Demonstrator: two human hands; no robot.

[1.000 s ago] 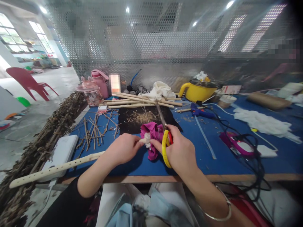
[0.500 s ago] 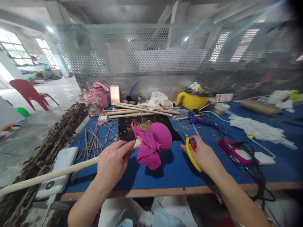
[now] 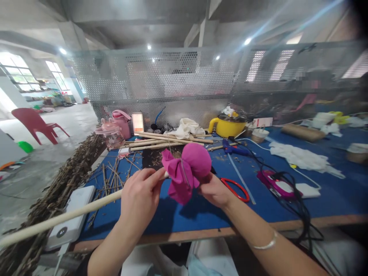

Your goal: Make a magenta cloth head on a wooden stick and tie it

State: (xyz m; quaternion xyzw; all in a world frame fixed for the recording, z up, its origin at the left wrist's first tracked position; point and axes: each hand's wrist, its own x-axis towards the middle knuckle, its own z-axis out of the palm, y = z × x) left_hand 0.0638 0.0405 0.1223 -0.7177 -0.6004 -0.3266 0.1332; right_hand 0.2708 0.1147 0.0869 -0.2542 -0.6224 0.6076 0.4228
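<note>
My left hand (image 3: 142, 191) is closed round a pale wooden stick (image 3: 71, 211) that slants up from the lower left. At the stick's upper end sits a bundle of purple cloth (image 3: 184, 176), with a round padded head (image 3: 197, 160), gathered folds and a thin wire around its neck. My right hand (image 3: 215, 189) is at the lower right of the round head, its fingers closed on the cloth and partly hidden behind it. Just right of that hand, red-handled scissors (image 3: 244, 196) lie on the blue table; their blades are hidden.
Pale sticks (image 3: 161, 142) lie across the back beside a yellow pot (image 3: 230, 126). A blue glue gun (image 3: 237, 148), a clear glue stick (image 3: 241, 178) and a magenta device (image 3: 277, 186) with black cables are at right. Thin twigs (image 3: 110, 174) and a white power bank (image 3: 71, 216) are at left.
My right hand has let go of the yellow-handled pliers, which are out of sight, and moved left onto the purple cloth. Red scissors handles now show on the table. The view has tilted up slightly.
</note>
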